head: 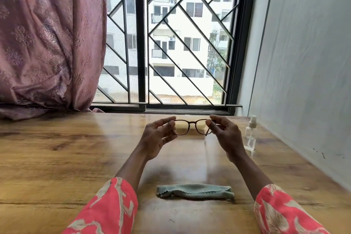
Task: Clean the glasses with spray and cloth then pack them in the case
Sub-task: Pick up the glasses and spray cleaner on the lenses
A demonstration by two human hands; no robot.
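Observation:
Dark-framed glasses (191, 126) are held up above the wooden table (57, 157), lenses facing away from me. My left hand (158, 137) pinches the frame's left end and my right hand (226, 137) pinches its right end. A pale yellow object (187, 129), possibly the case, lies on the table behind the glasses and is partly hidden by them. A grey-green cloth (194, 192), folded into a strip, lies on the table near me between my forearms. A small clear spray bottle (250, 135) with a white top stands upright to the right of my right hand.
A barred window (171, 43) runs along the table's far edge. A pink patterned curtain (47, 43) hangs at the left and rests on the table's back corner. A white wall (303, 81) borders the table on the right.

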